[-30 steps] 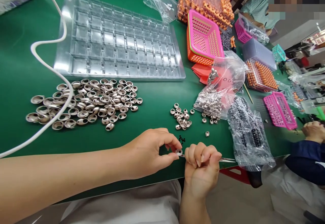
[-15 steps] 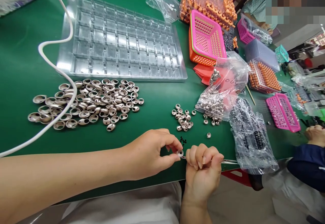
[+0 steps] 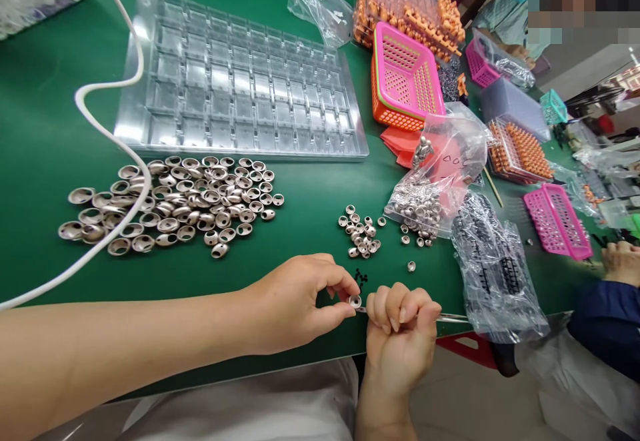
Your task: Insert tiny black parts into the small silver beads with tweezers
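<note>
My left hand [image 3: 305,304] pinches a small silver ring-shaped cup [image 3: 355,302] between thumb and fingertips, just above the table's front edge. Beside it, my right hand [image 3: 400,334] is wrapped round slim metal tweezers [image 3: 453,318]. Their tip meets the cup, and the other end sticks out to the right of my fist. Tiny black parts [image 3: 360,277] lie just beyond my left fingertips. Past them sits a small cluster of silver cups [image 3: 357,231]. A larger heap of wider silver rings [image 3: 200,198] spreads to the left.
A clear compartment tray [image 3: 240,151] lies behind the heap, and a white cable [image 3: 83,98] crosses at left. To the right are stacked baskets [image 3: 380,74], a bag of silver parts [image 3: 425,188] and a bag of black parts [image 3: 495,274]. A co-worker's hand [image 3: 620,264] is at far right.
Both hands keep their grips and places, the tweezers' tip still at the cup. Only the view has shifted very slightly.
</note>
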